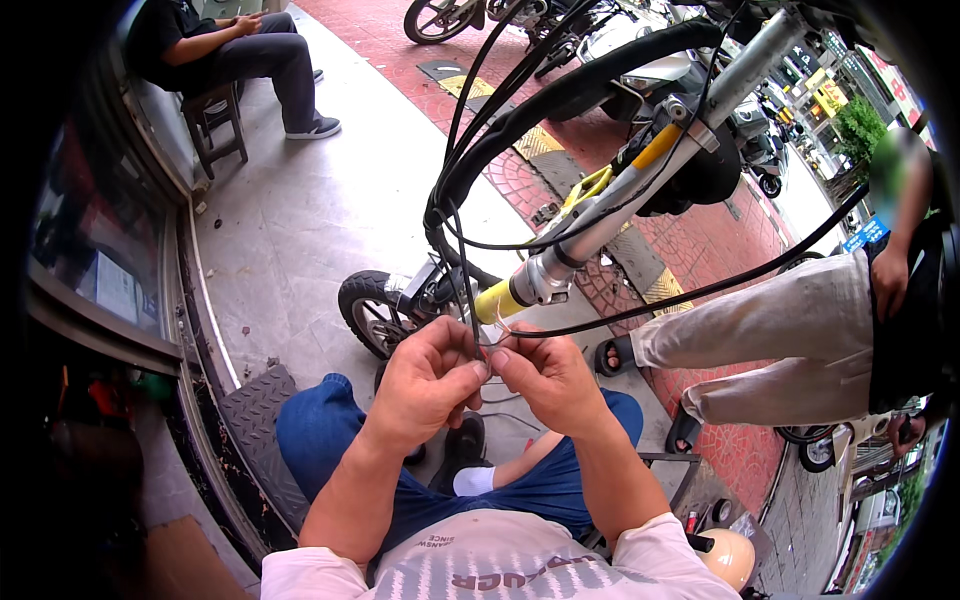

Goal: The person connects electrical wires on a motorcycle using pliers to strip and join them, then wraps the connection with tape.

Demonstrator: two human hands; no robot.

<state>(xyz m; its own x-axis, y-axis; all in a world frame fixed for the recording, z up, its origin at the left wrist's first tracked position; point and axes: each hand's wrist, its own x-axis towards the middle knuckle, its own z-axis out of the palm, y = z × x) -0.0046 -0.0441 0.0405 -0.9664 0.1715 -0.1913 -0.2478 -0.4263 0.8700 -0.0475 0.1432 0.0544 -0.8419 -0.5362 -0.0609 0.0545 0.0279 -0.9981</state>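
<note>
My left hand and my right hand meet in front of me, above my knees. Both are closed in a pinch on thin electrical wires, whose bare-looking ends fan out just above the fingertips. A black cable runs from the right hand up to the upper right. Another dark cable drops into the left hand from a thick black bundle. Just beyond the fingers is the yellow lower end of a tilted silver scooter stem. The exact joint between the fingertips is hidden.
A small black-tyred wheel stands beyond my left hand. Someone sits on a dark stool at the far left. At the right stands a person in beige trousers. A textured metal plate lies by the doorway.
</note>
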